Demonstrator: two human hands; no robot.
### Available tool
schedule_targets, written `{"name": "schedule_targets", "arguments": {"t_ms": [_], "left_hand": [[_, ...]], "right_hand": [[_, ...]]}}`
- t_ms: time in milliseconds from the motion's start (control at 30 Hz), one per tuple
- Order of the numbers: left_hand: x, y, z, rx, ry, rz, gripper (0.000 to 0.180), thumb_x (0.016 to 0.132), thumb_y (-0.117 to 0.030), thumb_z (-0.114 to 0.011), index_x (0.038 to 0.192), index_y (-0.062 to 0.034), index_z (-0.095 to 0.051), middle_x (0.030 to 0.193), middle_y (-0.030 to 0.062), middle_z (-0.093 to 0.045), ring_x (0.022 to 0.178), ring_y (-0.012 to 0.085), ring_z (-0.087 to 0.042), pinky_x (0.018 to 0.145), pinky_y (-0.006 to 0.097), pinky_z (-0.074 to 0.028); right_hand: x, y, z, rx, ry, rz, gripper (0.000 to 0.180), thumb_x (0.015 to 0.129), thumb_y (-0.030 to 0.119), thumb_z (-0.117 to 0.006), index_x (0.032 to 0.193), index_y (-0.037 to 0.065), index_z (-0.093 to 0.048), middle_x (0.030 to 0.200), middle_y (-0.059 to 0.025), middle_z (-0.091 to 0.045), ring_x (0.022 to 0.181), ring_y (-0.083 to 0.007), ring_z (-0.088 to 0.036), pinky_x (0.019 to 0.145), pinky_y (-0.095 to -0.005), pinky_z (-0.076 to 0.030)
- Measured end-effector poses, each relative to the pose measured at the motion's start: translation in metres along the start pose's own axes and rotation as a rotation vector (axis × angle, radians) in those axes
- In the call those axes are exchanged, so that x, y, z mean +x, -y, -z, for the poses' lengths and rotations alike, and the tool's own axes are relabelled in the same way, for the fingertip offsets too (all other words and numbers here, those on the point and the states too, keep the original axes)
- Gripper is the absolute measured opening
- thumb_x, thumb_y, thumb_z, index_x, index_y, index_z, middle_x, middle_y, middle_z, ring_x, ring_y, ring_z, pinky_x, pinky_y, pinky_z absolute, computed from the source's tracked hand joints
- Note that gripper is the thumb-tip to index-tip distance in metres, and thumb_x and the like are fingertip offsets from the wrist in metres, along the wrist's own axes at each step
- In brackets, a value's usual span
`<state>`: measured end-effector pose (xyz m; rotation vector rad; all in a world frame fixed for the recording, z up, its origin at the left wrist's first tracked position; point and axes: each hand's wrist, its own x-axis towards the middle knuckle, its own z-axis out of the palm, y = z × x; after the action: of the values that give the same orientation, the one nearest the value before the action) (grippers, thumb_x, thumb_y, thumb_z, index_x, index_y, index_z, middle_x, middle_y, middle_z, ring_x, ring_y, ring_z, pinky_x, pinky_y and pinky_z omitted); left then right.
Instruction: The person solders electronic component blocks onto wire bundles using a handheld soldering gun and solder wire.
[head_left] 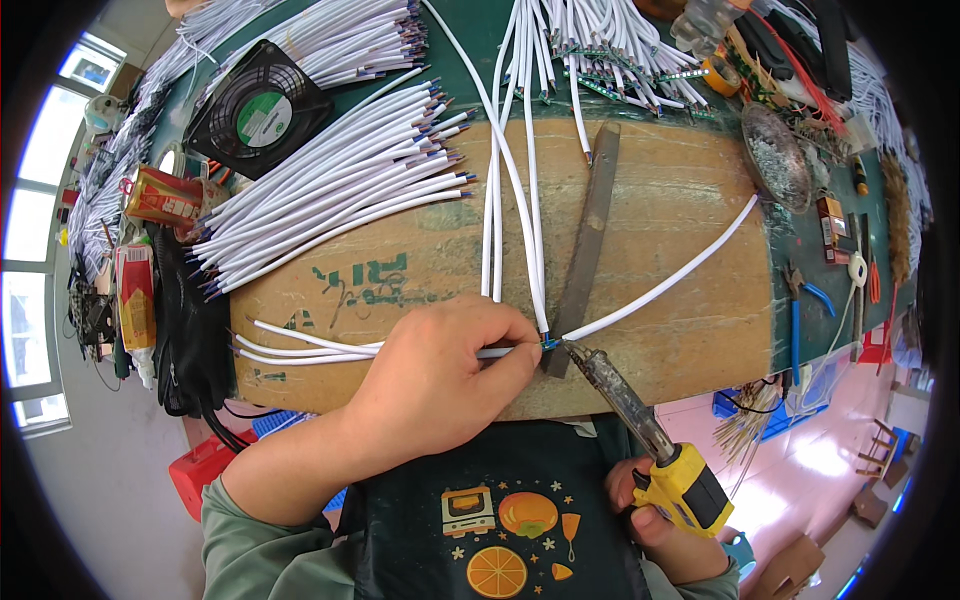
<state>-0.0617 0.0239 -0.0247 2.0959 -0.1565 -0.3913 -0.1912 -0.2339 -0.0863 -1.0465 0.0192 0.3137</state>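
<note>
My left hand [425,375] is closed in a pinch on a white cable [497,353] over the cardboard, near the wooden strip. At its fingertips is a small blue-green part [549,344], where several cable ends come together. Partly hidden below, my right hand [648,515] is wrapped round the yellow handle of a soldering gun [690,490]. The gun's dark metal tip reaches up and left to that joint; whether it touches cannot be made out. Another white cable [670,285] curves from the joint to the upper right.
A flat worn strip [592,220] lies across the cardboard [420,290]. Bundled white cables [340,180] and a black fan [258,110] are at the left. A metal dish [776,160], blue-handled pliers [797,310] and a red-and-dark box [835,230] lie at the right.
</note>
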Motion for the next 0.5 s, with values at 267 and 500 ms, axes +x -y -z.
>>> {"name": "schedule_targets", "arguments": {"t_ms": [267,500], "left_hand": [[-0.009,0.004,-0.005,0.340,-0.226,-0.418,0.018,0.071,-0.005,-0.070,0.088,-0.0033,-0.063,0.095,0.0104,-0.062,0.067,0.0203,-0.058,0.056,0.029,-0.046],[-0.009,-0.004,0.009,0.813,-0.080,-0.845,0.020,0.066,-0.008,-0.066,0.085,-0.0051,-0.061,0.115,0.0125,-0.061,0.066,0.0139,-0.055,0.052,0.026,-0.043]], "right_hand": [[0.011,0.002,0.007,-0.117,0.130,0.118,0.061,0.078,0.032,-0.074,0.127,0.010,-0.044,0.073,-0.0031,-0.053,0.061,-0.0166,-0.050,0.053,-0.0298,-0.042],[0.027,0.021,-0.012,0.027,0.073,0.093,0.033,0.078,0.016,-0.072,0.101,0.002,-0.052,0.076,-0.0050,-0.053,0.069,-0.0182,-0.053,0.064,-0.0302,-0.045]]}}
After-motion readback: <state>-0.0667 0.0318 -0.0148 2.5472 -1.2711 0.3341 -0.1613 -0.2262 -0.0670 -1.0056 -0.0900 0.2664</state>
